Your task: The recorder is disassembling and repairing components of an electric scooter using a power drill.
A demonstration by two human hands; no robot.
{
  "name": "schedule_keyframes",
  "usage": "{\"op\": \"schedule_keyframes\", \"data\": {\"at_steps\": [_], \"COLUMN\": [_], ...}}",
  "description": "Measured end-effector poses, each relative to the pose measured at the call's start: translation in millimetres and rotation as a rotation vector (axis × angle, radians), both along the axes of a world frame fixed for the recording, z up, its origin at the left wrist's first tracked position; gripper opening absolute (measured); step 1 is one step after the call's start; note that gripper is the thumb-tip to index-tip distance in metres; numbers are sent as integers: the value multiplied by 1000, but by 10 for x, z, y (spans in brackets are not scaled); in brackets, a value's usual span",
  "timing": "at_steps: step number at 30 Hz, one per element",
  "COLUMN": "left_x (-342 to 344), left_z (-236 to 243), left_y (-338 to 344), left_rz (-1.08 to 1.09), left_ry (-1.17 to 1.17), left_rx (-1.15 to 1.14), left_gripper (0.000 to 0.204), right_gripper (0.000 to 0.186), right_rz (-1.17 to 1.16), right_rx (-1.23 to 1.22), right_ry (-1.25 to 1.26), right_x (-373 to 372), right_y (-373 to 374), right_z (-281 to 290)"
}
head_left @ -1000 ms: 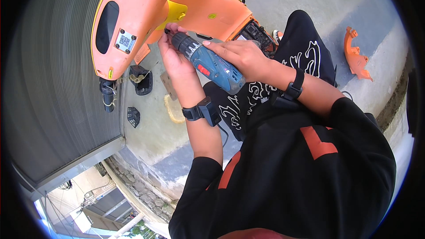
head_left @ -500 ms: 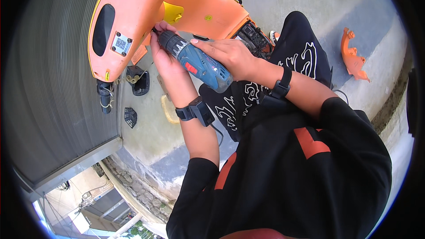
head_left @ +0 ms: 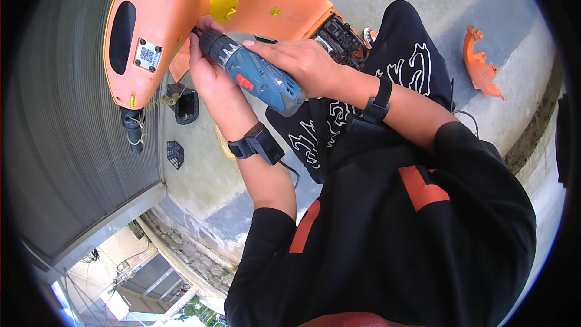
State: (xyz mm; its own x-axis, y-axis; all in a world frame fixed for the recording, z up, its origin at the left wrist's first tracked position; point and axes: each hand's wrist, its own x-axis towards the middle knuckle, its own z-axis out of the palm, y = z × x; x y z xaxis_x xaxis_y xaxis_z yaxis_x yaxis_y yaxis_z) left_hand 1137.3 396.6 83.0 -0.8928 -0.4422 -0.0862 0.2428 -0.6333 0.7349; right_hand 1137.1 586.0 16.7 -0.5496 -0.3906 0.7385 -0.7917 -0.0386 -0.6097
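A blue cordless drill [head_left: 260,75] with a red switch and a dark chuck lies slanted in front of me, its nose toward the orange body panel [head_left: 145,30] of what looks like a scooter. My right hand [head_left: 302,66] is closed on the drill's handle, which is mostly hidden under the palm, with the thumb along its side. At the nose, my left hand [head_left: 209,69] curls up from below, fingers and thumb closed around the front of the chuck. What those fingertips pinch there is too small and covered to make out. The panel's edge is right beside them.
An opened compartment with dark parts [head_left: 342,39] sits at the scooter's far end. A loose orange plastic piece [head_left: 478,66] lies on the concrete at right. Left are a ribbed grey shutter [head_left: 66,115], a black housing [head_left: 184,106] and a small black grille [head_left: 175,154].
The drill, both hands and the orange scooter have shifted a little left and up in the picture, along with the surroundings. Both hands keep the same hold.
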Motion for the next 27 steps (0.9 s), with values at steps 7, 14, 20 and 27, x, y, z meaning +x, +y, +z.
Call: {"op": "schedule_keyframes", "data": {"at_steps": [7,14,20,27], "left_x": [-43,-9,34,-7], "left_z": [19,17,39,60], "left_y": [21,-76,-124,-59], "left_rz": [140,34,-76,41], "left_ry": [-72,-29,5,-95], "left_rx": [96,135,142,27], "left_gripper": [24,26,25,25], "right_gripper": [80,79,79,77], "right_rz": [-35,-11,-24,-63], "right_rx": [-16,28,60,23], "right_ry": [25,5,28,7], "right_x": [-2,8,44,87], "right_y": [-47,-59,-82,-65], "right_z": [-45,-40,-15,68]}}
